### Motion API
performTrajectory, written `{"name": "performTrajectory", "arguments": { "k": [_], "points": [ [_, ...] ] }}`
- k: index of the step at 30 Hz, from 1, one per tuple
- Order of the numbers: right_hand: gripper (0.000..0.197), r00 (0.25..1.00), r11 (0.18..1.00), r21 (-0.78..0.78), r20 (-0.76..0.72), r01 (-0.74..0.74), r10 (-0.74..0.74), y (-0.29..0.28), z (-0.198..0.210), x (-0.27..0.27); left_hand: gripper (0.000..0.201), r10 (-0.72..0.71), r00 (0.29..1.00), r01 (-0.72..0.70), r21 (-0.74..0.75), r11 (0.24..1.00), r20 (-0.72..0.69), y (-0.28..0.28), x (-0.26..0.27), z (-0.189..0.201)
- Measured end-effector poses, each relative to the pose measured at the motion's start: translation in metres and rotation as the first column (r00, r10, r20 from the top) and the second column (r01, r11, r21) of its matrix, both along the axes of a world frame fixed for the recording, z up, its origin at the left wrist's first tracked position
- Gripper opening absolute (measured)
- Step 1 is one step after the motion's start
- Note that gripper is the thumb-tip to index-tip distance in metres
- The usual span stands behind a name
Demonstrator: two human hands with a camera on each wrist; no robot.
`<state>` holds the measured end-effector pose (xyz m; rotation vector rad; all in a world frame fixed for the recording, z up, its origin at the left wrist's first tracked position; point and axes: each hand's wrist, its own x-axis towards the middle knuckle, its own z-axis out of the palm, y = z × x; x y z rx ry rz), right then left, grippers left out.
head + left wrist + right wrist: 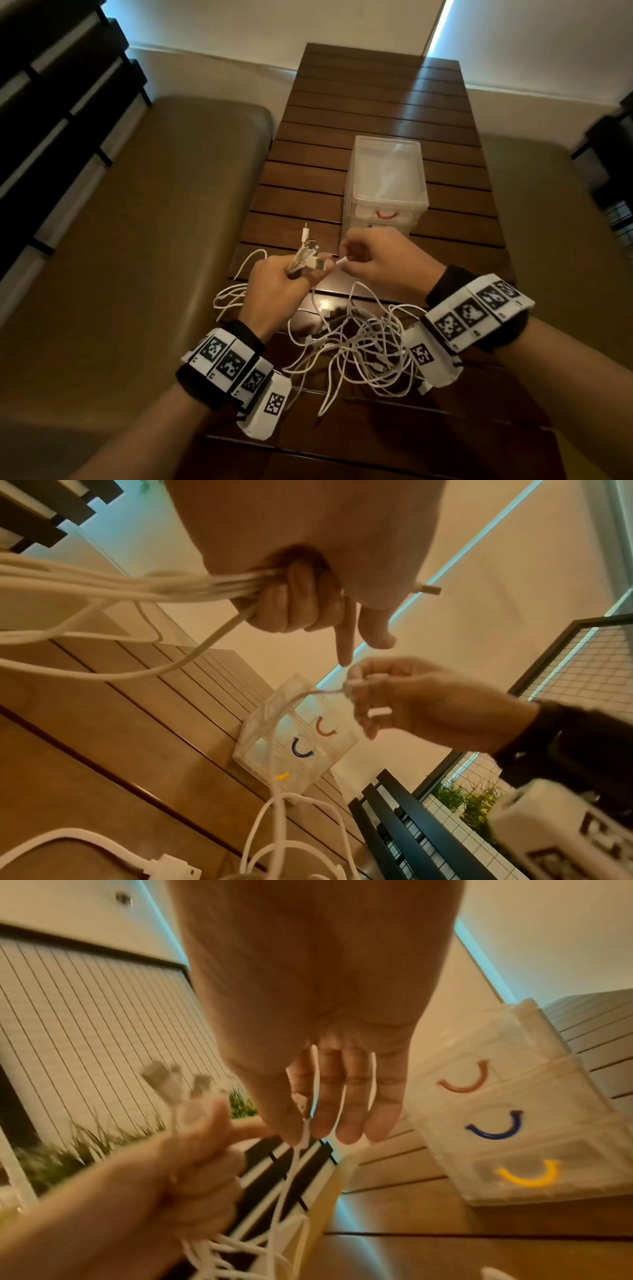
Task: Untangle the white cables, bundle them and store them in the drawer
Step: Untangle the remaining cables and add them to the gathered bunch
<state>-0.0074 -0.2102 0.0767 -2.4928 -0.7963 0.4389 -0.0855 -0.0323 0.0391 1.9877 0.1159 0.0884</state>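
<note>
A tangle of white cables (359, 346) lies on the dark slatted wooden table (376, 102) between my wrists. My left hand (284, 281) grips a bunch of cable ends (308, 255), their plugs sticking up past the thumb; the left wrist view shows the strands (164, 588) running into the fist. My right hand (370, 260) pinches a single white plug (342, 262) just right of that bunch, and its cable (301, 1139) hangs down from the fingers. Behind the hands stands a clear plastic drawer unit (387, 181) with red, blue and yellow handles (496, 1126); its drawers look closed.
Tan cushioned benches (137, 222) flank the table on both sides. Dark slatted shelving (51, 102) stands at the far left, and a black wire rack (582, 656) at the right. A loose USB plug (171, 867) lies on the table near my left wrist.
</note>
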Motion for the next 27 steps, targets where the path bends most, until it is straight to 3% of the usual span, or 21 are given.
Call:
{"name": "performTrajectory", "arguments": {
  "k": [2,5,9,12,13,15,18,20,22,24,25,27],
  "points": [
    [0.003,0.999,0.995,0.098,-0.04,-0.016,0.02,0.003,0.02,-0.013,0.008,-0.048,0.999,0.048,-0.075,0.996,-0.001,-0.004,-0.007,0.008],
    [0.008,0.996,0.972,0.236,-0.078,-0.021,0.04,0.012,0.04,-0.029,0.014,-0.089,0.994,0.095,-0.111,0.989,0.056,-0.008,-0.016,0.011],
    [0.008,0.994,0.935,0.354,-0.103,0.017,0.021,0.025,0.047,-0.042,0.024,-0.023,0.995,0.039,-0.157,0.987,0.1,-0.005,-0.026,0.011],
    [0.013,0.992,0.923,0.383,-0.122,0.032,0.016,0.034,0.043,-0.049,0.015,-0.015,0.998,0.026,-0.153,0.988,0.068,0.001,-0.03,0.01],
    [0.015,0.993,0.911,0.41,-0.116,0.036,0.013,0.037,0.041,-0.052,0.021,-0.003,0.999,0.01,-0.16,0.987,0.049,0.003,-0.03,0.01],
    [0.025,0.99,0.842,0.526,-0.128,0.119,-0.06,0.042,0.034,-0.058,0.032,0.059,0.998,-0.057,-0.173,0.983,0.008,0.01,-0.03,0.007],
    [0.044,0.945,0.731,0.609,-0.283,0.308,-0.162,0.05,0.019,-0.068,0.046,0.133,0.991,-0.122,-0.267,0.956,0.024,0.019,-0.033,0.016],
    [0.051,0.906,0.754,0.566,-0.414,0.333,-0.089,0.06,0.004,-0.074,0.042,0.179,0.98,-0.135,-0.376,0.917,0.085,0.027,-0.035,0.024],
    [0.047,0.887,0.832,0.501,-0.462,0.236,0.027,0.07,-0.012,-0.078,0.037,0.241,0.964,-0.155,-0.496,0.855,0.115,0.032,-0.036,0.034],
    [0.014,0.921,0.929,0.368,-0.369,0.022,0.125,0.081,-0.025,-0.082,0.033,0.255,0.963,-0.154,-0.597,0.787,0.088,0.037,-0.038,0.043],
    [0.012,0.936,0.951,0.302,-0.314,-0.058,0.157,0.084,-0.029,-0.083,0.036,0.24,0.969,-0.151,-0.629,0.763,0.059,0.042,-0.039,0.046],
    [0.046,0.953,0.962,0.249,-0.247,-0.112,0.175,0.082,-0.038,-0.081,0.046,0.21,0.978,-0.158,-0.653,0.74,0.001,0.057,-0.04,0.051]
  ]
}}
